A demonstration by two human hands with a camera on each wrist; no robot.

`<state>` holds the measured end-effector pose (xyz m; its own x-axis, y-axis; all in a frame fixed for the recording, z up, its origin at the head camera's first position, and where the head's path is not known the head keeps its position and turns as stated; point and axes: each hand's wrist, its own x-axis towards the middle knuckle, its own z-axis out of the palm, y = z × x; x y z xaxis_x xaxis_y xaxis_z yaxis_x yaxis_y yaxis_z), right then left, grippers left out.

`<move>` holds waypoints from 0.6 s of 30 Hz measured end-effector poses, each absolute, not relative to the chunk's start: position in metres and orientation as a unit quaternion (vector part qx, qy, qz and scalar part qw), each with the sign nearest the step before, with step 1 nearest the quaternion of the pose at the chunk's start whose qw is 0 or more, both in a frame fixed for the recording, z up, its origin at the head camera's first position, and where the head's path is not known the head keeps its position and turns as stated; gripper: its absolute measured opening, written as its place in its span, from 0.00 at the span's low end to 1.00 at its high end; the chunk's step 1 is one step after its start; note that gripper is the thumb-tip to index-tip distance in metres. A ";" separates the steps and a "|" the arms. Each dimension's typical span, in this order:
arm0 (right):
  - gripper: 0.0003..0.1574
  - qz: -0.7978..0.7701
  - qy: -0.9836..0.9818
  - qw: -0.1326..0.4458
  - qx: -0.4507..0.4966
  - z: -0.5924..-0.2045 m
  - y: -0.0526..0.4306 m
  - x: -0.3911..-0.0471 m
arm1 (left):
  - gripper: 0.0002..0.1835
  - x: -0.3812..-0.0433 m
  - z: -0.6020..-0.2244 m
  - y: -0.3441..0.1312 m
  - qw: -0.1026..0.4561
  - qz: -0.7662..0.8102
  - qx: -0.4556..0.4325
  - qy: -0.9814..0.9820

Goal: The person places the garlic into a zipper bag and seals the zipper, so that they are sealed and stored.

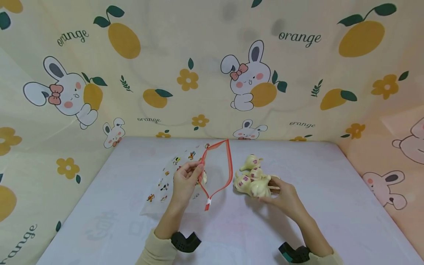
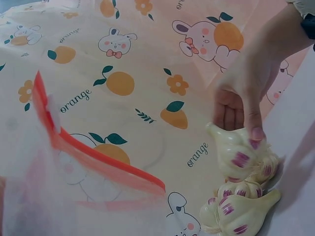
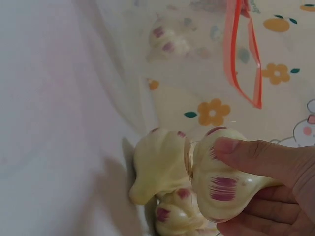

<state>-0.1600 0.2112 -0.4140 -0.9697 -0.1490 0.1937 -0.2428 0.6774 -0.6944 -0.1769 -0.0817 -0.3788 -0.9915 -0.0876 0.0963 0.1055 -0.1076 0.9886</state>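
My left hand (image 1: 187,180) pinches the red-edged mouth of a clear zip bag (image 1: 175,191) printed with small cartoon figures. The bag's mouth gapes toward the right, and its red slider (image 1: 208,203) hangs at the near corner. Through the film in the right wrist view, a pale garlic bulb (image 3: 167,42) with purple marks shows inside. To the right of the bag, my right hand (image 1: 285,197) grips a garlic bulb (image 3: 224,182) between thumb and fingers. Several more garlic bulbs (image 1: 250,162) lie clustered against it; in the left wrist view the held bulb touches this cluster.
A white cloth (image 1: 109,206) covers the table. Behind and at both sides hangs a cream curtain (image 1: 205,44) printed with rabbits, oranges and flowers. Black wrist devices (image 1: 185,241) sit on both forearms.
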 end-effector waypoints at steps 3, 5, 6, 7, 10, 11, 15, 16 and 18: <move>0.41 0.398 -0.910 0.054 0.103 -0.411 0.208 -0.161 | 0.12 -0.177 -0.379 -0.081 0.064 -0.744 -0.006 -0.665; 0.41 0.405 -0.908 0.048 0.098 -0.409 0.206 -0.162 | 0.12 -0.177 -0.379 -0.082 0.064 -0.742 -0.005 -0.667; 0.41 0.410 -0.906 0.047 0.096 -0.408 0.205 -0.162 | 0.12 -0.177 -0.379 -0.082 0.063 -0.742 -0.005 -0.668; 0.41 0.414 -0.904 0.048 0.096 -0.407 0.204 -0.163 | 0.12 -0.177 -0.379 -0.082 0.062 -0.742 -0.006 -0.667; 0.40 0.424 -0.898 0.056 0.099 -0.405 0.200 -0.165 | 0.13 -0.177 -0.379 -0.082 0.061 -0.744 -0.011 -0.666; 0.39 0.428 -0.896 0.059 0.102 -0.404 0.199 -0.166 | 0.13 -0.178 -0.379 -0.082 0.061 -0.745 -0.013 -0.665; 0.38 0.438 -0.890 0.069 0.108 -0.402 0.194 -0.169 | 0.12 -0.178 -0.379 -0.082 0.064 -0.745 -0.014 -0.664; 0.38 0.438 -0.890 0.071 0.109 -0.402 0.193 -0.169 | 0.12 -0.178 -0.379 -0.082 0.064 -0.745 -0.014 -0.664; 0.38 0.439 -0.889 0.073 0.108 -0.401 0.191 -0.169 | 0.12 -0.177 -0.379 -0.082 0.063 -0.746 -0.011 -0.663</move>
<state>-0.1689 0.1912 -0.4005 -0.9659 -0.1273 0.2253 -0.2563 0.5910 -0.7649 -0.1773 -0.0815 -0.3790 -0.9918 -0.0797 0.0997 0.1084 -0.1124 0.9877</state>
